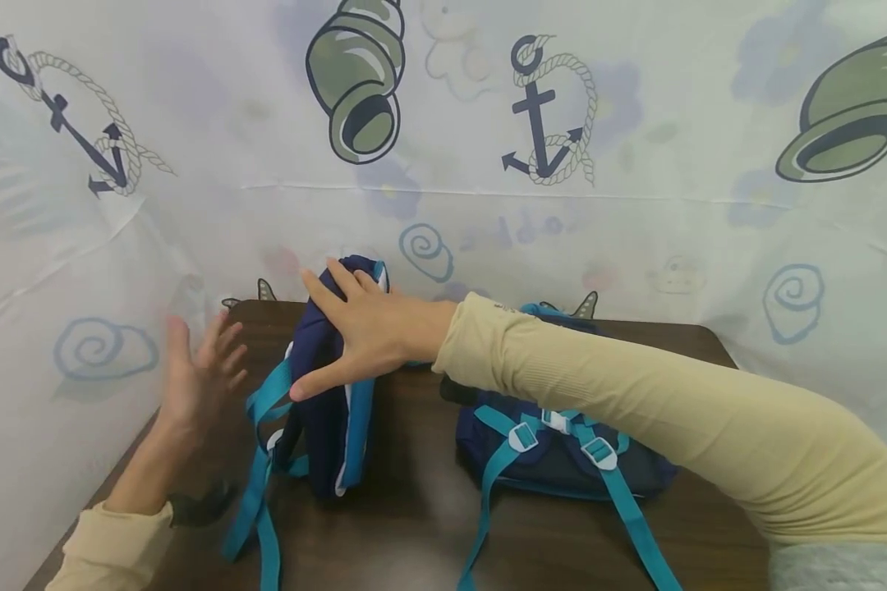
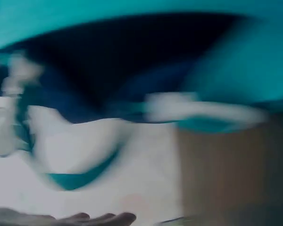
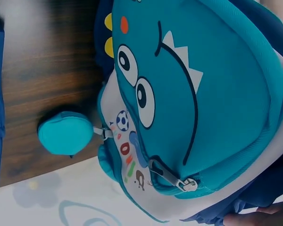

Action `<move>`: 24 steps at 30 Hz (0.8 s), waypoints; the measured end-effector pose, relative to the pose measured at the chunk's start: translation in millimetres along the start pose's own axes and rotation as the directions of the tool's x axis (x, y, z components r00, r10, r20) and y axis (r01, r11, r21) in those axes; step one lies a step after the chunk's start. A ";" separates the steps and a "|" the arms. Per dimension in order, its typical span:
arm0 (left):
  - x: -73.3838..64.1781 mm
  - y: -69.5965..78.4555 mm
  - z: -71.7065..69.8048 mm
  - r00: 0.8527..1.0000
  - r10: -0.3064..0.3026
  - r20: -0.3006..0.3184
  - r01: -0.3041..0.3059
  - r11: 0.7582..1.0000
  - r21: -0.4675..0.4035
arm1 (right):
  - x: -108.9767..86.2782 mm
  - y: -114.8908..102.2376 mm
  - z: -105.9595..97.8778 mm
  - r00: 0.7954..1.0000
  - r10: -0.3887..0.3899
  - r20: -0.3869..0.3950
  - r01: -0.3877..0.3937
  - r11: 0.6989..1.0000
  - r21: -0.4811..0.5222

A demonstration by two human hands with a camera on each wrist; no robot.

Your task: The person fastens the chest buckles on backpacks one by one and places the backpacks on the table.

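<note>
A navy and teal backpack stands on the table at left of centre, its straps hanging toward the left. My right hand rests over its upper part with fingers spread and straight. In the right wrist view the bag's teal front shows a cartoon face with white teeth and a zipper, and fingertips touch its lower edge. My left hand is raised, open and apart from the bag, left of its straps. The left wrist view is blurred, with a white buckle and a teal strap showing.
A second navy backpack lies at right, strap side facing me, partly under my right forearm. A round teal pouch hangs from the first bag's zipper side. Behind the dark wooden table hangs a printed white cloth.
</note>
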State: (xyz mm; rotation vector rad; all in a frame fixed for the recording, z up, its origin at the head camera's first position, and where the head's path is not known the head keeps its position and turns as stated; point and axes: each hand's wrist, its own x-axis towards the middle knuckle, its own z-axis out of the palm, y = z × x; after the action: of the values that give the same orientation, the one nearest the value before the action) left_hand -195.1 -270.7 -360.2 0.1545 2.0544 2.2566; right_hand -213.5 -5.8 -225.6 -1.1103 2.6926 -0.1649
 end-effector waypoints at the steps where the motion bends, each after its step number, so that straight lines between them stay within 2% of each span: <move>1: -0.3 -8.1 -2.5 0.998 -0.055 0.031 0.055 0.998 -0.006 | 0.3 0.5 0.0 1.000 -0.006 0.003 0.006 1.000 -0.003; 3: -0.7 -23.5 -5.6 0.982 -0.150 0.113 0.152 0.988 -0.016 | 1.0 1.4 0.2 1.000 -0.014 0.008 0.014 1.000 -0.008; 6: 0.3 -42.4 -7.7 0.944 -0.238 0.228 0.261 0.962 -0.077 | 1.3 2.8 -0.3 1.000 -0.007 0.009 0.008 1.000 -0.017; 8: -0.5 -53.4 -9.7 0.931 -0.270 0.247 0.295 0.953 -0.070 | 1.6 3.8 -1.0 1.000 -0.003 0.008 0.003 1.000 -0.018; 9: -1.8 -58.6 -10.3 0.929 -0.287 0.234 0.309 0.949 -0.065 | 1.7 4.3 -1.3 1.000 -0.001 0.010 0.001 1.000 -0.018; 11: -6.0 -67.9 -11.1 0.920 -0.317 0.229 0.328 0.945 -0.011 | 2.0 5.1 -1.6 1.000 0.001 0.013 0.000 1.000 -0.023; 13: -9.8 -77.0 -10.8 0.894 -0.357 0.270 0.344 0.934 0.094 | 2.4 6.1 -1.5 1.000 -0.001 0.015 0.001 1.000 -0.026; 16: -12.0 -85.3 -2.4 0.857 -0.387 0.341 0.299 0.911 0.285 | 2.0 7.8 -1.0 1.000 0.004 0.018 -0.003 1.000 -0.029; 17: -12.3 -86.8 1.9 0.850 -0.390 0.355 0.274 0.901 0.336 | 1.7 8.7 -0.7 1.000 0.007 0.019 -0.006 1.000 -0.029; 18: -12.6 -87.4 7.2 0.850 -0.391 0.352 0.245 0.887 0.391 | 1.3 9.6 -0.3 1.000 0.008 0.020 -0.008 1.000 -0.026; 20: -13.1 -86.9 19.2 0.869 -0.369 0.331 0.189 0.864 0.467 | 0.3 12.1 0.8 1.000 0.008 0.025 -0.007 1.000 -0.017; 24: -15.8 -84.7 37.3 0.900 -0.331 0.284 0.151 0.847 0.510 | -1.4 18.3 4.0 1.000 0.003 0.022 -0.003 1.000 -0.001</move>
State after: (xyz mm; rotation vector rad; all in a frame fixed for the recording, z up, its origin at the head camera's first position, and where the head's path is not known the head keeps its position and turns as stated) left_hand -174.9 -228.0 -441.3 0.2944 2.2192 1.4086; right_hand -224.1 8.0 -232.6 -1.1017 2.6753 -0.1502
